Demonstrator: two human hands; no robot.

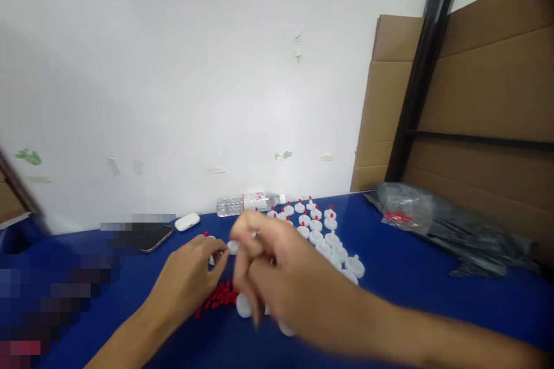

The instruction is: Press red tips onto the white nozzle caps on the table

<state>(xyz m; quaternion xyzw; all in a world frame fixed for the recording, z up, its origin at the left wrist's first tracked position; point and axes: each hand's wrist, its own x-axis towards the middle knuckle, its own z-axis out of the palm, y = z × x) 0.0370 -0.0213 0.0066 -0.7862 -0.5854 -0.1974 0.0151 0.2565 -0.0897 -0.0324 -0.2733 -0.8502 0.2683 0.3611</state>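
While the right hand (pixel 283 271) hides caps (pixel 243 305), a bottle (pixel 253 202) lies beyond

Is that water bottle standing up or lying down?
Lying down: the bottle is on its side on the blue table, its long body stretched along the wall and its white cap pointing sideways.

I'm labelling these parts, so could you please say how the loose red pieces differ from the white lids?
The red pieces are small and narrow; the white lids are broader and round. The red pieces lie jumbled in a heap; the white lids mostly stand spread out, side by side. Both rest on the blue table.
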